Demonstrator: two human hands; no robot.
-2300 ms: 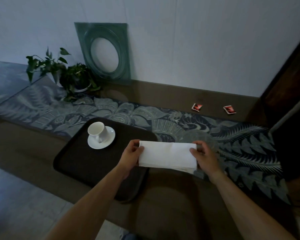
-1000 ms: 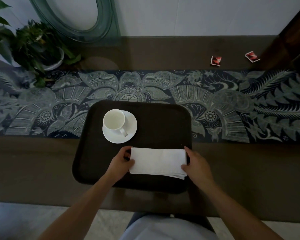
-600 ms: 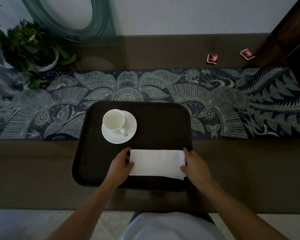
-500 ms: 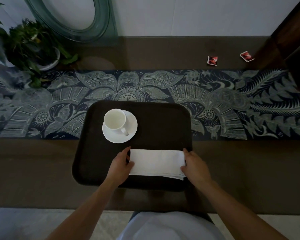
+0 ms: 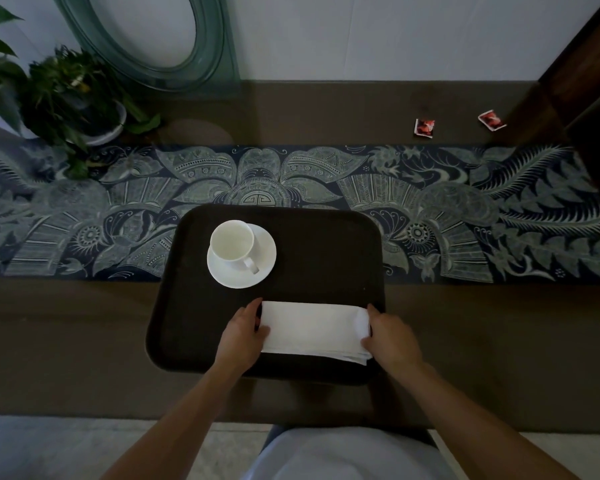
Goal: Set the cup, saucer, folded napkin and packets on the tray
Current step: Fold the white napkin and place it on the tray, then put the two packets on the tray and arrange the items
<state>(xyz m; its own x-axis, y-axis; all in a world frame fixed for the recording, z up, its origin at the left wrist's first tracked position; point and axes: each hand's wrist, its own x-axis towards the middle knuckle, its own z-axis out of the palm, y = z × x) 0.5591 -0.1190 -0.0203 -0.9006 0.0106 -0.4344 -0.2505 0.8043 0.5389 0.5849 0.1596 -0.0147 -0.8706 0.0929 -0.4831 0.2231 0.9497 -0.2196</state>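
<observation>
since the earliest view, the folded napkin (image 5: 310,329) has come off the patterned runner (image 5: 465,209) and onto the tray (image 5: 326,251), and over the last half second it has barely shifted. it lies flat on the tray's near half, a soft white rectangle of layered cloth, its long axis running left to right, parallel to the tray's near rim; loose layered edges show at its near right corner. the left hand (image 5: 241,336) pinches the napkin's left short end, thumb on top, and the right hand (image 5: 390,339) is closed on the right short end, where the cloth puckers a little. the tray is dark, matte, rectangular with rounded corners and a raised lip. on its far left part a glossy white round saucer (image 5: 260,268) carries an empty white cup (image 5: 232,241), its handle pointing toward the near right. two small square red packets (image 5: 424,127) (image 5: 492,120) lie on the bare brown tabletop (image 5: 326,116) beyond the runner, well apart from the tray, the right one tilted. a leafy potted plant (image 5: 66,95) stands at far left.
</observation>
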